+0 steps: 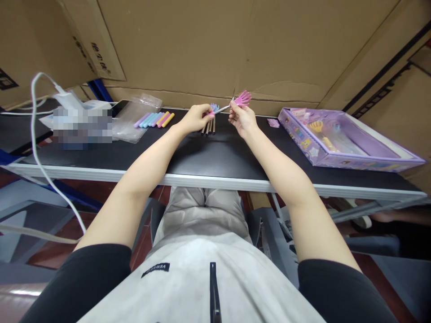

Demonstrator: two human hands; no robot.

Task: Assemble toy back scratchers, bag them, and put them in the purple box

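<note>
In front of me, over the black table, both hands hold a small back scratcher with a pink hand-shaped head (243, 98) and a silver rod (222, 109). My left hand (197, 117) pinches the rod's left end, where a bit of pink shows between the fingertips. My right hand (243, 119) is closed on the rod just below the pink head. Beneath the left hand, several thin metallic rods (210, 126) lie side by side on the table. A blue hand-shaped head (214, 107) shows just behind the left fingers, partly hidden by them.
Several pastel tubes (155, 119) lie in a row at left, beside a clear plastic bag (134, 119). A white cable (35, 130) hangs over the table's left end. To the right are a small pink packet (273, 123) and an open purple box (350, 160). Cardboard (215, 49) stands behind.
</note>
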